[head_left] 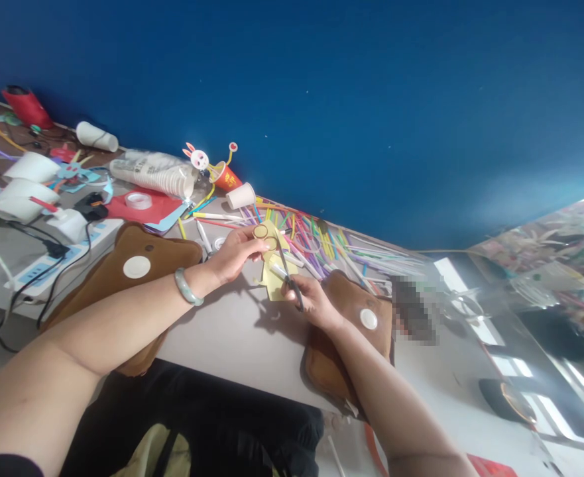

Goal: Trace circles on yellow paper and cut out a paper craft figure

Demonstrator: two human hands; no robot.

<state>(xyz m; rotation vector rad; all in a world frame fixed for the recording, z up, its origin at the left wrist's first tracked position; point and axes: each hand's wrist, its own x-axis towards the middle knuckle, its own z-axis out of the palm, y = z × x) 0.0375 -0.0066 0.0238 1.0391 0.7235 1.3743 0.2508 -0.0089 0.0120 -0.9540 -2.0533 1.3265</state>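
Pinched in my left hand is a piece of yellow paper that has a round outline drawn on its upper part. The thumb and fingers grip it near that outline. My right hand is closed around the dark handles of a pair of scissors, whose blades point up and lie against the paper. Both hands are above the table, between two brown bear-shaped cushions. Whether the blades are apart is hard to make out.
The brown cushions lie under my forearms. Colourful pipe cleaners spread along the blue wall. Stacked paper cups, a rabbit-faced cup craft and a tape roll stand left. A power strip with cables is nearer.
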